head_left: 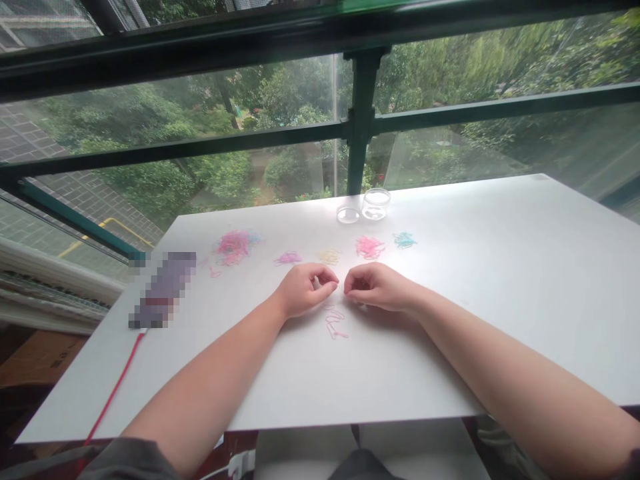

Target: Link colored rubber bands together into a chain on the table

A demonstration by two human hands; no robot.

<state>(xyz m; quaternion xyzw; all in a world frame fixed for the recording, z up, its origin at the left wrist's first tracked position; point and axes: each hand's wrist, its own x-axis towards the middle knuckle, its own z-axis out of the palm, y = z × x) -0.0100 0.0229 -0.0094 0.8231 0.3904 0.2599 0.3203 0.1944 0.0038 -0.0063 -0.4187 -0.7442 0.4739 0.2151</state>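
Observation:
My left hand (309,288) and my right hand (376,287) face each other above the middle of the white table, thumbs and fingertips pinched. Anything between the fingertips is too small to make out. Just below the hands lie a few thin pink loops (336,324), which look like small rubber bands. Beyond the hands is a row of small piles of similar loops: a purple pile (289,257), a yellow pile (329,256), a pink pile (370,247) and a teal pile (405,240). A larger mixed pile (234,247), mostly pink with some blue, lies farther left.
A clear round container (376,204) stands near the table's far edge, with its clear lid (348,215) beside it. At left, a blurred-out phone-like object (165,290) has a red cable (116,387) running off the table (525,267). Green-framed windows rise behind.

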